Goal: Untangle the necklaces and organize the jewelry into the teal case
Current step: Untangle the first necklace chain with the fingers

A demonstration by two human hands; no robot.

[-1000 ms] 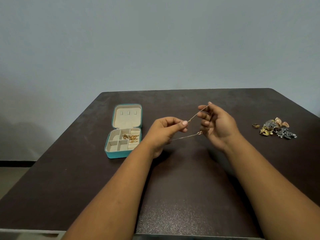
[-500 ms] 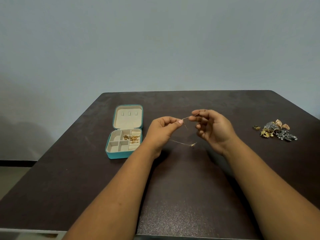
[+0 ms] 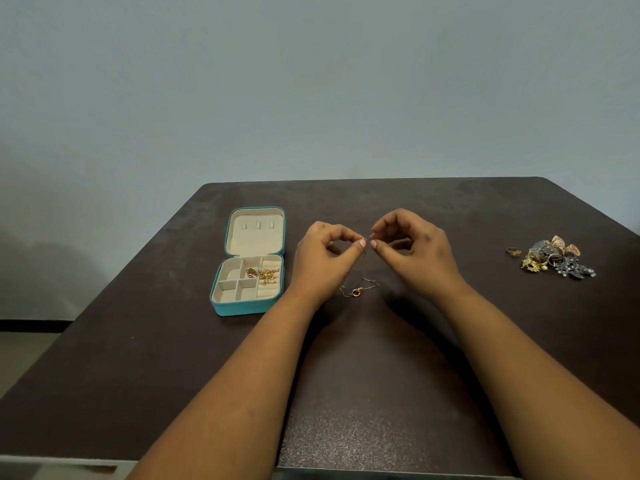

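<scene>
Your left hand [image 3: 323, 263] is raised over the middle of the dark brown table [image 3: 381, 393], fingers curled, with thumb and forefinger pinched together on the upper end of a thin gold chain necklace [image 3: 358, 289]. Your right hand [image 3: 414, 252] faces it at the same height, fingers curled the same way, its thumb and forefinger tips pinching the chain just beside the left fingertips, so the two pinches almost touch. From there the chain drops down, too fine to trace all the way, and its lower part lies in a small loose loop on the table between your wrists, with a round gold clasp at the bottom. Both forearms reach in from the near edge and angle toward each other. To your left the teal case [image 3: 247, 306] lies open on the table, lid folded back flat with three small tabs in its cream lining; the cream tray is divided into compartments, and a tangle of gold chains [image 3: 263, 273] sits in the middle of the far row. Well to your right a pile of mixed jewelry [image 3: 554, 259], gold and dark silver pieces, lies on the table with a single gold ring [image 3: 513, 251] just beside its left edge. Behind the table is a plain pale blue-grey wall [image 3: 311, 81].
</scene>
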